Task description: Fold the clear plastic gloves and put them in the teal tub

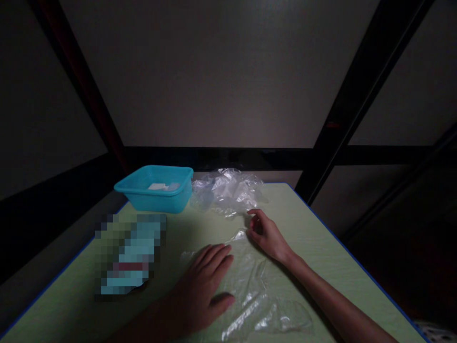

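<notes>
A thin clear plastic bag (246, 305) lies wrinkled and spread over the near part of the table. My left hand (203, 281) rests palm down on its left side, fingers stretched and thumb apart. At the bag's far edge, my right hand (267, 233) has its thumb and curled fingers closed by a raised corner of the film, with the index finger bent above them. The exact grip is partly hidden. Just beyond the right hand sits a crumpled heap of clear plastic (228, 188).
A turquoise plastic basket (160, 200) with white pieces inside stands at the back left. Nearer on the left lies a blurred-out, pale blue item (137, 252). The light green table (314, 252) has blue edging, and a panelled wall (221, 71) rises behind it.
</notes>
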`<state>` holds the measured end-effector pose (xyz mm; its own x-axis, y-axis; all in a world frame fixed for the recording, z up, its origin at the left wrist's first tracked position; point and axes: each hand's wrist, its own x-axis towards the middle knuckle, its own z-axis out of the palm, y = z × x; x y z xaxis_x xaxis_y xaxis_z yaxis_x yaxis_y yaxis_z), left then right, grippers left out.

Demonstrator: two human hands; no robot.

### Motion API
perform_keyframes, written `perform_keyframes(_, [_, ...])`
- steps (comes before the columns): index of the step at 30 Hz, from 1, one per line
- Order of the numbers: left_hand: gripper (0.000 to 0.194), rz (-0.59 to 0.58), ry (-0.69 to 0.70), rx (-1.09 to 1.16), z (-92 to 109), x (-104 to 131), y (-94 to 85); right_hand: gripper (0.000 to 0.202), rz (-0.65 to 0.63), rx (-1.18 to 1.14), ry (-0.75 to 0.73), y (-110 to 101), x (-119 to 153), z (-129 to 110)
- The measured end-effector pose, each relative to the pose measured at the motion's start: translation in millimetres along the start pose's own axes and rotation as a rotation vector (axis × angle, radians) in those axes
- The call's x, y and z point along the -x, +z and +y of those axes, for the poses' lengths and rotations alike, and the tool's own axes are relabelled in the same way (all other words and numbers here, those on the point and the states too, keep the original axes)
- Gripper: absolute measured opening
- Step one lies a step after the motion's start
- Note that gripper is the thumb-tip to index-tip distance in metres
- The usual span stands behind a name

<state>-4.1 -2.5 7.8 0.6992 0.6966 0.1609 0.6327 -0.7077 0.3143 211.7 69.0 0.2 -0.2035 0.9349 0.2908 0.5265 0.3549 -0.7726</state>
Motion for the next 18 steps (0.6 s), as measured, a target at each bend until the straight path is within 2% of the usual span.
perform_keyframes(4, [0.056, 0.022, -0.001, -0.003, -1.3, 0.4, 1.3, 0.051, -0.074, 0.109, -0.079, -0.4, 3.1, -2.7])
perform_keyframes(9, [0.057, -0.033, -0.004, -0.015, 0.5, -1.1, 0.1, 0.050, -0.182, 0.255, -0.184, 2.6, 8.1, -9.4])
perform_keyframes(14, [0.059, -0.043, 0.040, -0.004, 2.4, -0.2, 0.9, 0.039, -0.192, 0.295, -0.166, 0.1, 7.2, -17.1])
perform_keyframes(18, [0.058, -0.045, 0.048, -0.005, 3.4, 0.5, 0.5, 0.028, -0.183, 0.219, -0.115, -6.2, 4.1, -16.3])
